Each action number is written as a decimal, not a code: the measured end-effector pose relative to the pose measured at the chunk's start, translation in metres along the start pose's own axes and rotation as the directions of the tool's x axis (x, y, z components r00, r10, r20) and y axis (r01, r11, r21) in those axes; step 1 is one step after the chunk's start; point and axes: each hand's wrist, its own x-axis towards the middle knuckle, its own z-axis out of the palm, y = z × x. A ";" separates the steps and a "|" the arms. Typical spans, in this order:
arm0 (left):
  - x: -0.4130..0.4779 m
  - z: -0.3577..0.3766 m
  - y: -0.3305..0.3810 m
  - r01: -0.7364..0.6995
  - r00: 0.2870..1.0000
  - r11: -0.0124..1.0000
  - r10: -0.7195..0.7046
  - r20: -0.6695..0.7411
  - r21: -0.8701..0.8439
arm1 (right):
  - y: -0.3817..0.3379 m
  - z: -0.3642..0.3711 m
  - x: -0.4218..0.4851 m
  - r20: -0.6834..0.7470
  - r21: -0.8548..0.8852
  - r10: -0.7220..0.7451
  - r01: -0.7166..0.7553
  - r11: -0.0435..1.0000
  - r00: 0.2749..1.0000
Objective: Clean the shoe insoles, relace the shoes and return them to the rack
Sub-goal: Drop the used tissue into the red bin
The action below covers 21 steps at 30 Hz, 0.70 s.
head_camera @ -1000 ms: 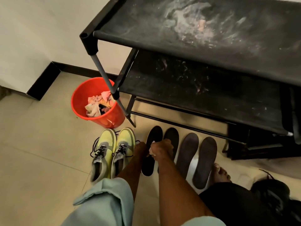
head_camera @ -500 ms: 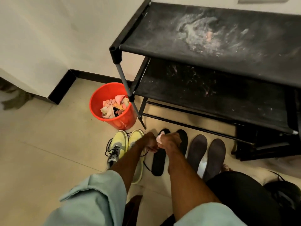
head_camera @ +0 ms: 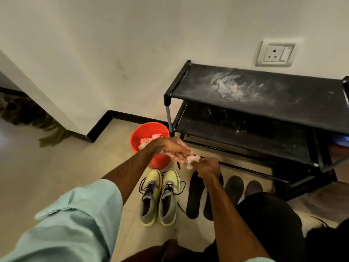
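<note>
1. Black insoles [head_camera: 193, 197] flat on the floor [head_camera: 56, 167] before the rack [head_camera: 264, 103], grey insoles [head_camera: 235, 188] just to the right.
2. Yellow-green shoes [head_camera: 160, 195] just to the left, toes towards the red bucket [head_camera: 143, 133], black laces loose.
3. Above the insoles, a crumpled pink wipe [head_camera: 192, 160], pinched by the right hand [head_camera: 207, 167]; left hand [head_camera: 172, 149] straight-fingered, touching it.
</note>
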 end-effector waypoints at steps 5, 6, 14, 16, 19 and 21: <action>-0.034 -0.008 -0.015 -0.057 0.995 0.993 0.064 -0.070 0.102 | -0.013 0.016 -0.039 0.024 0.101 -0.092 0.089 0.991 0.995; -0.038 -0.010 -0.020 -0.056 0.993 0.994 0.066 -0.103 0.096 | -0.016 0.021 -0.043 0.051 0.101 -0.090 0.084 0.991 0.995; -0.042 -0.026 -0.093 -0.006 0.889 0.994 -0.045 -0.456 -0.108 | -0.023 0.071 -0.042 0.127 -0.020 -0.127 0.130 0.991 0.984; -0.036 -0.030 -0.110 -0.048 0.822 0.970 -0.097 -0.561 -0.238 | -0.025 0.076 -0.038 0.094 -0.060 -0.139 0.145 0.988 0.986; -0.027 -0.042 -0.132 -0.126 0.733 0.927 -0.152 -0.663 -0.352 | -0.028 0.088 -0.023 0.087 -0.071 -0.176 0.182 0.981 0.981; -0.023 -0.046 -0.138 -0.177 0.715 0.912 -0.140 -0.685 -0.371 | -0.032 0.094 -0.015 0.109 -0.059 -0.208 0.215 0.975 0.972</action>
